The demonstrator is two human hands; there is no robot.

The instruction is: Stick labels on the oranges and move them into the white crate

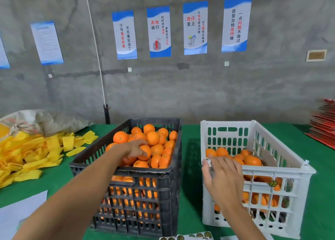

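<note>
Black crate [168, 181] heaped with oranges [153, 138]; most work judged left. White crate [282, 174] holds one shallow layer. Left hand [136, 149] is curled on an orange [146, 152]. Right hand [222, 174], fingers spread, rests on the white rim. Label sheet [188, 237] lies at tabletop edge, partly cropped, possibly half used.

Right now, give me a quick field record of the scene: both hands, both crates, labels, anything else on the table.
left hand: in the black crate, fingers curled round an orange
right hand: fingers spread over the white crate's near left corner, no grip on any fruit
black crate: heaped with oranges
white crate: partly filled with oranges
label sheet: round stickers at the near table edge
yellow foam sleeves: piled at left on the green table
red stack: far right
</note>
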